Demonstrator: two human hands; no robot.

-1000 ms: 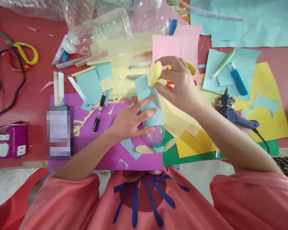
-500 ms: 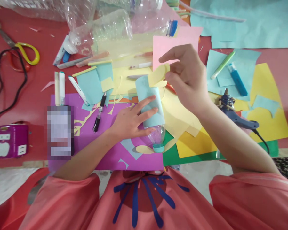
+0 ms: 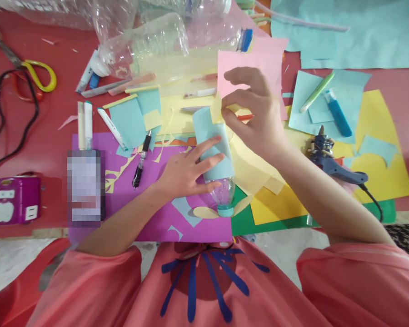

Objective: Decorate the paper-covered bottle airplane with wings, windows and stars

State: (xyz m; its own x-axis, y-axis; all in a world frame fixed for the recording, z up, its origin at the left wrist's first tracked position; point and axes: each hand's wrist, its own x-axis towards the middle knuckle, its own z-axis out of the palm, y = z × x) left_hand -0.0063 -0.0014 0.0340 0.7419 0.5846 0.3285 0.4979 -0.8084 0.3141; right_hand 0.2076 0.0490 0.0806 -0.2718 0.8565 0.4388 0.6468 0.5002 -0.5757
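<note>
A clear plastic bottle (image 3: pixel 224 188) wrapped in light blue paper (image 3: pixel 215 156) lies with its teal cap (image 3: pixel 225 210) toward me. Pale yellow paper petals (image 3: pixel 206 212) flank the cap on both sides. My left hand (image 3: pixel 186 170) lies across the wrapped bottle, its spread fingers holding it down. At the bottle's far end, my right hand (image 3: pixel 255 109) pinches a pale yellow paper piece (image 3: pixel 217 110) between thumb and forefinger. That piece is seen nearly edge-on and touches the blue wrap; whether it is stuck there I cannot tell.
A glue gun (image 3: pixel 341 171) lies at the right, beside a blue tube (image 3: pixel 338 113). Several clear bottles (image 3: pixel 150 41) crowd the back. Left are scissors (image 3: pixel 39 75), a phone (image 3: pixel 86 188) and a purple box (image 3: pixel 15 200). A black pen (image 3: pixel 142 159) rests on purple paper (image 3: pixel 150 231).
My right hand has moved left and slightly down, turning the yellow piece from flat to nearly edge-on against the wrap. My left hand and the bottle stay put.
</note>
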